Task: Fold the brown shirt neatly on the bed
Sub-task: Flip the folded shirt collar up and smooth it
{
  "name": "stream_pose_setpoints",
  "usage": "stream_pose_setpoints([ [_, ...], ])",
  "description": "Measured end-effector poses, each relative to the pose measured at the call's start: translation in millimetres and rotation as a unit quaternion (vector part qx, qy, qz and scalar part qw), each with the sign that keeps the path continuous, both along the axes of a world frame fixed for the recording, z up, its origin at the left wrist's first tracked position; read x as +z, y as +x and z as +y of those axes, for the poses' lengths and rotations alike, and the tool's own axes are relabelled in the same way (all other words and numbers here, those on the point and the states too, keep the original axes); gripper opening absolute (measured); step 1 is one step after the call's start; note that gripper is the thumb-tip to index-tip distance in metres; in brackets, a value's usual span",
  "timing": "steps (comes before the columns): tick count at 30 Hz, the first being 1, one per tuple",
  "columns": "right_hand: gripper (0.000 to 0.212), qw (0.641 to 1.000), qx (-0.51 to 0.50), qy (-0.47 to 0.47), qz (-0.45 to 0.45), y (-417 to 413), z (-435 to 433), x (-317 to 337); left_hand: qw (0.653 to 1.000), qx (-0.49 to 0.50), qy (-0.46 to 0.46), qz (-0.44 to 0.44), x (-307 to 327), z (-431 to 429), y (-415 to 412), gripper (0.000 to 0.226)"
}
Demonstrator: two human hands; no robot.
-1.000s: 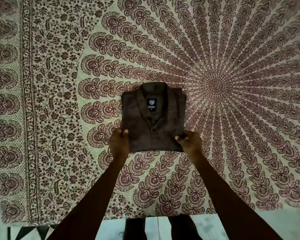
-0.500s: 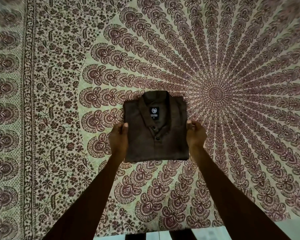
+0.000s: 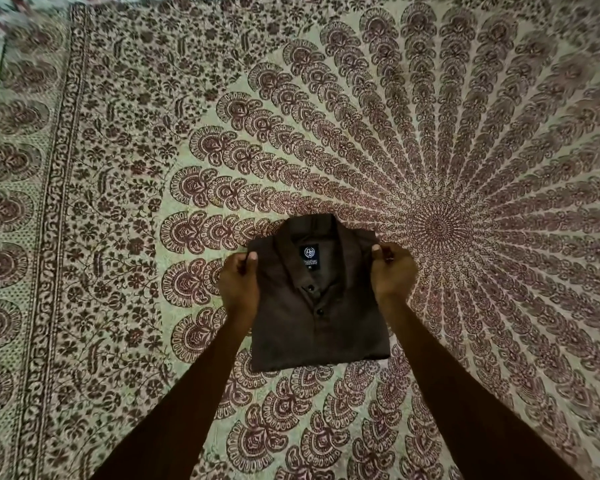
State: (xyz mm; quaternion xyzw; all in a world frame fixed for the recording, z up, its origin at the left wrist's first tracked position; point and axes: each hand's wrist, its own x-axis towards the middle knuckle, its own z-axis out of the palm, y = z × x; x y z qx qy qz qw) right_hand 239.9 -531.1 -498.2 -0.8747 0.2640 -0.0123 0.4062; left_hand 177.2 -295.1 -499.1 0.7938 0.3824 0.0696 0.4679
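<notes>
Hands pinch the brown shirt (image 3: pixel 317 327), folded in the lower middle of the frame on the bed sheet (image 3: pixel 118 168). Left hand (image 3: pixel 239 285) and right hand (image 3: pixel 392 271) should tug the shoulders gently, evenly, keeping edges straight.

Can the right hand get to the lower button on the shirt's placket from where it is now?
Probably yes. The right hand pinches the brown shirt at its upper right corner, and the lower button lies bare mid-placket. Nothing covers it; the left hand stays at the far edge.
</notes>
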Motion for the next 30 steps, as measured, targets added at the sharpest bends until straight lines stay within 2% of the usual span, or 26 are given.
stream_pose_setpoints([
  [6, 0.023, 0.994, 0.010, -0.064, 0.084, 16, 6, -16, 0.997, -0.008, 0.017, 0.079, -10, 10, 16, 0.023],
  [8, 0.026, 0.992, 0.014, -0.076, 0.096, 15, 6, -20, 0.997, -0.015, 0.036, 0.065, -9, 9, 17, 0.020],
  [11, 0.026, 0.991, 0.037, -0.108, 0.065, 8, 7, -24, 0.987, -0.057, 0.152, 0.015, -6, 7, 11, 0.023],
  [13, 0.024, 0.989, 0.047, -0.130, 0.052, 5, 8, -25, 0.961, -0.102, 0.256, 0.013, -6, 0, 6, 0.028],
  [15, 0.022, 0.986, 0.046, -0.159, 0.036, 3, 9, -26, 0.938, -0.180, 0.296, 0.024, -9, -8, 1, 0.036],
  [17, 0.023, 0.979, 0.053, -0.196, 0.031, 2, 10, -28, 0.914, -0.257, 0.311, 0.052, -21, -9, -4, 0.045],
  [20, 0.023, 0.977, 0.070, -0.203, -0.005, -1, 11, -33, 0.893, -0.301, 0.323, 0.085, -39, -3, -12, 0.051],
  [25, 0.025, 0.968, 0.089, -0.203, -0.118, -26, 0, -18, 0.906, -0.274, 0.309, 0.091, -19, -15, -23, 0.055],
  [27, 0.030, 0.964, 0.118, -0.218, -0.093, -53, -1, -8, 0.912, -0.278, 0.293, 0.071, -6, -26, -40, 0.057],
  [30, 0.047, 0.945, 0.228, -0.236, 0.007, -96, -1, -6, 0.893, -0.339, 0.286, 0.071, -6, -42, -71, 0.063],
])
